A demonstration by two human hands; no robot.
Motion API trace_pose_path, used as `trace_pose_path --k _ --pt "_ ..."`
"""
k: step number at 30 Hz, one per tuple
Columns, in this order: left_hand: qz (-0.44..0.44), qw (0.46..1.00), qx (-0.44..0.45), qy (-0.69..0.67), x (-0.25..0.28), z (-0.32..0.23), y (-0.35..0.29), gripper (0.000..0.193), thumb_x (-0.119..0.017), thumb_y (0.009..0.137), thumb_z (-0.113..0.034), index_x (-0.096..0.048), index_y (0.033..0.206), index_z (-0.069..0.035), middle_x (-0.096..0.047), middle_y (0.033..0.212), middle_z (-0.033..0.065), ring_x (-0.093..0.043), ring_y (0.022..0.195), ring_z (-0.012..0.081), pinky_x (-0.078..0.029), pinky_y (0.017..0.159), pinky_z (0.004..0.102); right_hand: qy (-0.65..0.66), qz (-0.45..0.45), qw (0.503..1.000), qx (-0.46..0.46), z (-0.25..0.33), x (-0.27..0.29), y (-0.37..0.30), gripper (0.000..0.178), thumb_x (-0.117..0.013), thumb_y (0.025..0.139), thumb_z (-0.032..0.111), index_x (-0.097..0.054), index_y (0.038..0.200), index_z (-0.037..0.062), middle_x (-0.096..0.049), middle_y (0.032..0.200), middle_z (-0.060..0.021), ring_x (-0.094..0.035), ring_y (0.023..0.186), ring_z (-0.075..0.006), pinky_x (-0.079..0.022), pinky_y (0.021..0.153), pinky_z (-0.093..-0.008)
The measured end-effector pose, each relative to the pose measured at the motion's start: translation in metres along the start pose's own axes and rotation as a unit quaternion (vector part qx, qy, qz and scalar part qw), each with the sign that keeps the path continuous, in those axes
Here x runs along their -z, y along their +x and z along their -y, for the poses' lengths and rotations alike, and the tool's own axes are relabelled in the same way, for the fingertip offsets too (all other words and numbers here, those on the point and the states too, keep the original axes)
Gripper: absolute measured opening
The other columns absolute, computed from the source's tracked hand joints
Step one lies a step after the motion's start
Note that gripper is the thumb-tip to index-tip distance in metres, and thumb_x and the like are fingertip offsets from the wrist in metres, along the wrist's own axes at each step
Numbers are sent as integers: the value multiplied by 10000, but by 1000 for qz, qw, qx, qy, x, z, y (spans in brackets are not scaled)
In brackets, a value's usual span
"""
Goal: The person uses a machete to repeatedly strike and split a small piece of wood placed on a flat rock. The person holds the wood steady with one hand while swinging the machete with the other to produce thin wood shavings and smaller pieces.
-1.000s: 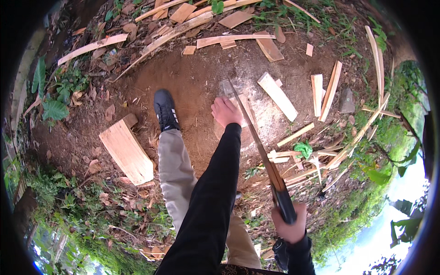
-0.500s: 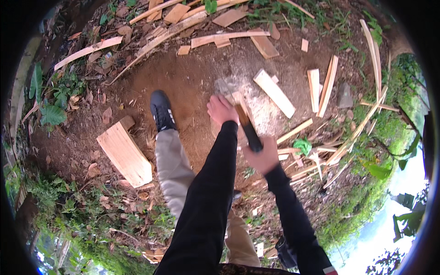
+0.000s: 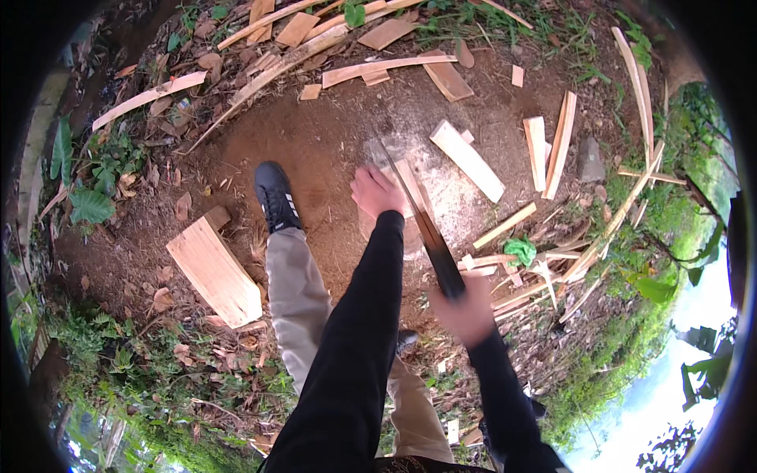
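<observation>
My left hand (image 3: 377, 191) is closed at the side of a short pale piece of wood (image 3: 408, 180), its fingers curled and partly hidden. My right hand (image 3: 464, 310), smeared by motion, grips the black handle end of a machete (image 3: 436, 246). Its long thin blade slants up and left from a brown middle part, passing over the piece of wood just right of my left hand. Pale dust and chips lie on the ground around the wood. A thicker split plank (image 3: 467, 160) rests just right of the blade.
At left lies a large wooden block (image 3: 214, 272) beside my shoe (image 3: 276, 193). Split sticks (image 3: 560, 146) are scattered on the right, near a green crumpled bag (image 3: 520, 251) and a grey stone (image 3: 591, 160). Long strips (image 3: 386, 69) lie at the far side.
My right hand has drawn back toward me and slightly right with the machete, so more of the blade shows. My left hand stays beside the wood, its view shifted slightly.
</observation>
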State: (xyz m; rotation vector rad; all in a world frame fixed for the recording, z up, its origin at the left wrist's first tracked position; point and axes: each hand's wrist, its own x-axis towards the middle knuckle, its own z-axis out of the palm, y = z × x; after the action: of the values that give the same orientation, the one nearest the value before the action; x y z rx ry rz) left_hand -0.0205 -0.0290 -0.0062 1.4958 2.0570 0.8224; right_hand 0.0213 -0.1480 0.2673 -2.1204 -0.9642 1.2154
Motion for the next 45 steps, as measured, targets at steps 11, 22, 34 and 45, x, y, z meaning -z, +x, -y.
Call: trace_pose_path --k 11,22,34,45 --pt "18 999 17 -24 1 -7 2 235 -428 972 -273 -535 981 -64 -593 943 147 -530 931 357 -388 827 468 -88 -115 989 41 -24 -18 3 142 -673 743 134 -613 818 29 -634 797 -182 -616 755 -316 -456 638 -414" --pt "1 1000 -8 -14 1 -10 -5 230 -422 970 -274 -538 963 -75 -593 924 135 -531 918 353 -385 805 471 -45 -84 995 -1 -29 -18 42 301 -726 739 256 -618 722 -24 -558 538 -175 -592 515 -347 -452 514 -393" --pt "-4 1000 8 6 7 10 10 244 -408 974 -283 -535 951 -76 -596 918 148 -532 952 371 -383 829 488 8 -88 996 -21 -14 -25 -2 335 -715 735 230 -517 573 15 -480 462 -105 -515 417 -197 -383 434 -374" --pt "-7 1000 -23 -16 -6 8 1 270 -397 987 -292 -534 938 -64 -577 927 133 -541 959 361 -401 771 504 -78 -94 989 79 -35 -5 -16 285 -758 699 250 -614 699 5 -598 637 -216 -608 614 -380 -466 556 -453"
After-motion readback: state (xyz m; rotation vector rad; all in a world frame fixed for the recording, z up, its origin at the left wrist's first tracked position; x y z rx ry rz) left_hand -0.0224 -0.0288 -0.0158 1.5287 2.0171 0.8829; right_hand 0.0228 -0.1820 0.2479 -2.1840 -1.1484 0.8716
